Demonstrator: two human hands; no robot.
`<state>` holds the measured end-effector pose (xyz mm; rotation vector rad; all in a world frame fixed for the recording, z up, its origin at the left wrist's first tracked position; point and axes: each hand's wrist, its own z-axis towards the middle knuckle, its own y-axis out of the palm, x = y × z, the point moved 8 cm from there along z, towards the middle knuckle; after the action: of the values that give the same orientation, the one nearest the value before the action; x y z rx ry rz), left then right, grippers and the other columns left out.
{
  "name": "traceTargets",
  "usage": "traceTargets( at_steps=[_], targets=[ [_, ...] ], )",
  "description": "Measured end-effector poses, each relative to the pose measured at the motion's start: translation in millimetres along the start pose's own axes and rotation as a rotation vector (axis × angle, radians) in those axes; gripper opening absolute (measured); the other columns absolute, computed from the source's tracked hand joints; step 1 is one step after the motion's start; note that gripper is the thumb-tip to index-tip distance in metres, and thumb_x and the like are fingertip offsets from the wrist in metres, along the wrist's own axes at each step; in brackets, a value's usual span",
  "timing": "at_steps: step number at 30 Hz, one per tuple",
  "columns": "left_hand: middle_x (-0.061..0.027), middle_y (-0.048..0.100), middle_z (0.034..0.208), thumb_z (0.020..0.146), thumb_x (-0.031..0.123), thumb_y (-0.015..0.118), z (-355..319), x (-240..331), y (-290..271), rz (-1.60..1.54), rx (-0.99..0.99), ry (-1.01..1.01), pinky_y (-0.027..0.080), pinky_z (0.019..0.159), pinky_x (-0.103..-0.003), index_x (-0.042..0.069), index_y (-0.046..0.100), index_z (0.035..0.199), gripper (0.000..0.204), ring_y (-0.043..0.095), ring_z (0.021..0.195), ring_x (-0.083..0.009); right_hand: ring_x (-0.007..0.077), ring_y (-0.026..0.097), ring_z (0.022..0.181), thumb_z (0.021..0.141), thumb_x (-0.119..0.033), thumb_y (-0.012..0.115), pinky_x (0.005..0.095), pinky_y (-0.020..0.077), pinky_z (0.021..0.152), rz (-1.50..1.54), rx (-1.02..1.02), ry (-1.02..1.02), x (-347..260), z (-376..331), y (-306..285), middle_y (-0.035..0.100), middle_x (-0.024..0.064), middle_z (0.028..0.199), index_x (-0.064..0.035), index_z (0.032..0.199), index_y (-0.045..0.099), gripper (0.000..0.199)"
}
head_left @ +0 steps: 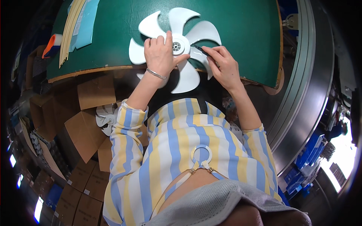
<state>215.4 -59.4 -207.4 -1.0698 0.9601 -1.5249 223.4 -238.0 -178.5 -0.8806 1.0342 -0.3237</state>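
A white fan blade wheel (pixel 188 77) with several curved blades lies on the green tabletop, partly over its front edge. My left hand (pixel 160 56) rests on the wheel left of its round hub (pixel 177 46), index finger stretched forward and thumb out to the right, pressing it down. In a pinch, my right hand (pixel 223 67) holds a slim black tool (pixel 200 49), whose tip reaches toward the root of a right-hand blade beside the hub. Whether that tool is a knife or a pen-like piece I cannot tell. My left hand covers part of the blades.
The green table (pixel 249 34) has a worn wooden front edge. Pale strips (pixel 71 30) and blue sheets lie at its left, near an orange-rimmed roll (pixel 52 45). Below left stand an open carton (pixel 88 132) with another white fan wheel (pixel 105 118) and stacked boxes (pixel 77 192). Metal rails (pixel 301 94) curve past the right.
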Motion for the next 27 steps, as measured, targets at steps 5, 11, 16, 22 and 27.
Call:
traceTargets(
  at_steps=[5,11,16,22,27],
  targets=[
    [-0.0075,0.057,0.079,0.064,0.068,0.071,-2.9,-4.6,7.5,0.049,-0.146,-0.11,0.038,0.07,-0.037,0.003,0.061,0.118,0.085,0.056,0.065,-0.0224,0.0223,0.062,0.082,0.086,-0.005,0.061,0.0325,0.0506,0.07,-0.026,-0.027,0.027,-5.3,-9.6,10.3,0.061,0.0066,0.096,-0.0115,0.116,0.067,0.031],
    [-0.0073,0.056,0.088,0.064,0.06,0.075,0.5,6.8,-18.2,-0.026,0.153,0.051,0.038,0.066,-0.037,0.005,0.062,0.114,0.075,0.054,0.075,-0.0224,0.0226,0.062,0.085,0.086,-0.009,0.062,0.0336,0.0511,0.071,-0.071,-0.033,0.059,-0.2,-12.9,21.8,0.06,0.0053,0.096,-0.0127,0.114,0.067,0.029],
    [-0.0075,0.058,0.096,0.07,0.059,0.073,-0.2,5.1,0.3,-0.111,0.036,0.1,0.042,0.062,-0.036,0.01,0.062,0.114,0.067,0.055,0.081,-0.0236,0.0244,0.063,0.088,0.086,-0.011,0.063,0.0381,0.053,0.07,-0.074,-0.058,0.059,0.0,-9.5,24.1,0.059,0.0053,0.095,-0.0145,0.113,0.067,0.028],
    [-0.0065,0.058,0.096,0.069,0.058,0.074,-0.3,5.9,0.4,-0.113,0.06,0.081,0.042,0.061,-0.035,0.009,0.063,0.109,0.064,0.055,0.079,-0.0234,0.0204,0.062,0.083,0.086,-0.011,0.062,0.0327,0.0508,0.069,-0.097,-0.064,0.031,-0.1,-7.4,23.5,0.06,0.0028,0.095,-0.0162,0.114,0.068,0.029],
    [-0.0062,0.059,0.093,0.069,0.057,0.075,0.8,7.0,0.6,-0.117,0.059,0.071,0.042,0.061,-0.035,0.008,0.064,0.106,0.063,0.055,0.078,-0.023,0.0202,0.062,0.08,0.086,-0.01,0.062,0.0325,0.0504,0.067,-0.098,-0.054,0.015,1.1,-6.8,23.8,0.06,0.003,0.094,-0.016,0.114,0.068,0.029]
  ],
)
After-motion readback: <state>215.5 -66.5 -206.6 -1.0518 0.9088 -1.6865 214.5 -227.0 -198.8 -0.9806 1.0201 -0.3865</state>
